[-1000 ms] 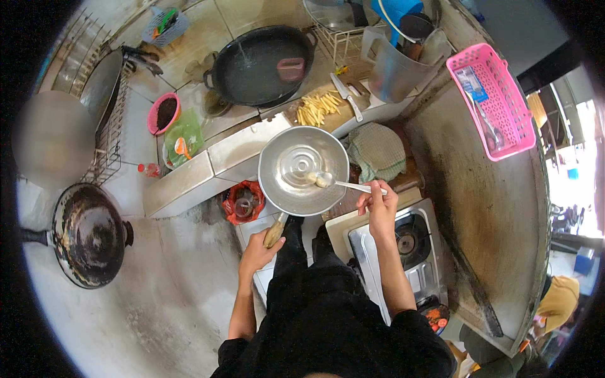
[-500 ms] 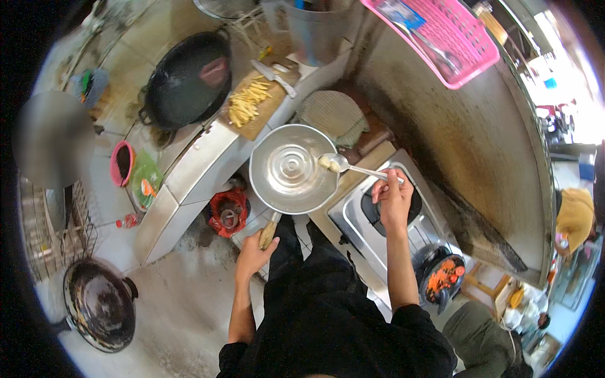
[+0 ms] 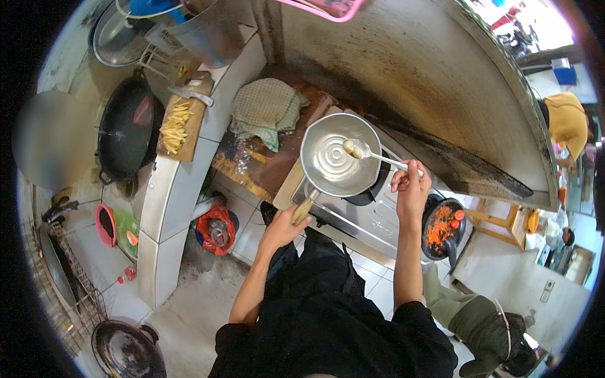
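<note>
Two hands are closed: the left hand (image 3: 282, 232) grips the wooden handle (image 3: 305, 209) of a round silver metal saucepan (image 3: 331, 176); the right hand (image 3: 413, 190) pinches a long silver metal spoon (image 3: 389, 162) bearing pale lumps (image 3: 354, 149) above it. The saucepan now overlies the silver metal stove (image 3: 359, 219), frame centre; contact is unclear. Work apparently shifts stoveward. Earlier, the brown wooden cutting board (image 3: 195, 126), now upper left, adjoins the saucepan in view.

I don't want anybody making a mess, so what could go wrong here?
The pale lump could slide off the spoon that the right hand holds. The pan might tip, as only the left hand grips it, by its wooden handle. The knife could perhaps get knocked, since it lies loose on the cutting board.
</note>
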### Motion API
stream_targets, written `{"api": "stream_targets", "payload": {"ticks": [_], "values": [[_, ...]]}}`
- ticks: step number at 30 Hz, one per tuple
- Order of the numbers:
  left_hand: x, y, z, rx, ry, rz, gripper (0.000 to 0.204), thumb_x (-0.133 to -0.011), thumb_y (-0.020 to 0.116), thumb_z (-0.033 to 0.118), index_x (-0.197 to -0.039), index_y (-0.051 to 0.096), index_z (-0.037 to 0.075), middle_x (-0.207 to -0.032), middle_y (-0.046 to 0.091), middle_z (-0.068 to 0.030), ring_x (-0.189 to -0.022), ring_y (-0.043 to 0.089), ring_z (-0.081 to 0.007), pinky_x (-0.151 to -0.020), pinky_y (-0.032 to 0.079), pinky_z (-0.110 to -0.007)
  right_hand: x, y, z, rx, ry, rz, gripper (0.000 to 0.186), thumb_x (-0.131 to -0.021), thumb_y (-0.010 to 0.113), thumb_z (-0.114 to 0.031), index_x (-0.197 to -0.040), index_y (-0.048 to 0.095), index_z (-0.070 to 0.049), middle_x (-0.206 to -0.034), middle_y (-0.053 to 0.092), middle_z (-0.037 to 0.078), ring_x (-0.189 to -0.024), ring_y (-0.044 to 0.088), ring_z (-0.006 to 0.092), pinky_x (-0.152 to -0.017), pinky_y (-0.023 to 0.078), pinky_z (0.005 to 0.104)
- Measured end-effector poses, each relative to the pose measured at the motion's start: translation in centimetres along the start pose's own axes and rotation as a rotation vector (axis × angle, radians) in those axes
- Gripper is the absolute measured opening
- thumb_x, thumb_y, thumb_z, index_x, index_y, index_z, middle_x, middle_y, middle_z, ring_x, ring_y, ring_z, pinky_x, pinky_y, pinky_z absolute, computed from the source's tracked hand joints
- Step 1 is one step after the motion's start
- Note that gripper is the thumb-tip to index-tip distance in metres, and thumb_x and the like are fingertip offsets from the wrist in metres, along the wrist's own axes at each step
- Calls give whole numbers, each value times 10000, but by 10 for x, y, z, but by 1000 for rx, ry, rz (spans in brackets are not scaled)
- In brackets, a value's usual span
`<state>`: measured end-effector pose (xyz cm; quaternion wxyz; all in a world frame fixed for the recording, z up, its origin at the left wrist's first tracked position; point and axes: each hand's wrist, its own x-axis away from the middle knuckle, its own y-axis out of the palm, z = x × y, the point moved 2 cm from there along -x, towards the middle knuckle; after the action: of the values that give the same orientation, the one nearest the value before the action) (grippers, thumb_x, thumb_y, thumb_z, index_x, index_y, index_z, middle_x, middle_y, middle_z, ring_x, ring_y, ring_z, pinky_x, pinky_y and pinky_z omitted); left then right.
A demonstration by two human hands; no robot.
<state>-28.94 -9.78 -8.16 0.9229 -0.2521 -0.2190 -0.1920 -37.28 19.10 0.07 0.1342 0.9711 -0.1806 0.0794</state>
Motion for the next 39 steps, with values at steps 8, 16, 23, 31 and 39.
{"api": "stream_targets", "payload": {"ticks": [8, 16, 23, 31, 39], "values": [[-38, 46, 13, -69, 84, -124, 443, -828, 643, 329, -1036, 582, -58, -876, 637, -238, -820, 626, -366, -741, 474, -407, 6, -58, 0, -61, 16, 168, 238, -977, 455, -233, -958, 527, -8, -572, 553, 82, -434, 490, 130, -412, 374, 237], [-49, 53, 2, -130, 119, -122, 424, -812, 645, 347, -993, 590, -32, -871, 631, -250, -851, 614, -401, -740, 471, -438, 11, -72, -2, -81, 18, 206, 247, -965, 490, -254, -950, 548, -14, -585, 538, 65, -465, 471, 114, -432, 369, 231], [-62, 45, -14, -283, 131, -108, 431, -796, 639, 374, -1032, 562, 21, -853, 624, -256, -864, 598, -427, -737, 468, -478, 14, -74, 7, -79, 23, 219, 242, -972, 472, -239, -955, 537, -6, -586, 536, 64, -464, 480, 120, -436, 378, 239], [-64, 44, -24, -318, 147, -91, 458, -792, 637, 372, -1087, 529, 40, -877, 634, -239, -873, 596, -431, -751, 466, -489, 17, -70, 10, -103, 27, 197, 233, -971, 475, -233, -957, 533, -8, -586, 534, 62, -463, 481, 124, -440, 389, 244], [-60, 44, -23, -310, 209, -1, 533, -788, 651, 333, -1187, 506, 11, -919, 637, -242, -905, 601, -416, -775, 473, -471, 17, -71, 13, -108, 18, 215, 253, -973, 477, -255, -937, 526, -10, -571, 545, 83, -434, 487, 133, -419, 392, 242]]}}
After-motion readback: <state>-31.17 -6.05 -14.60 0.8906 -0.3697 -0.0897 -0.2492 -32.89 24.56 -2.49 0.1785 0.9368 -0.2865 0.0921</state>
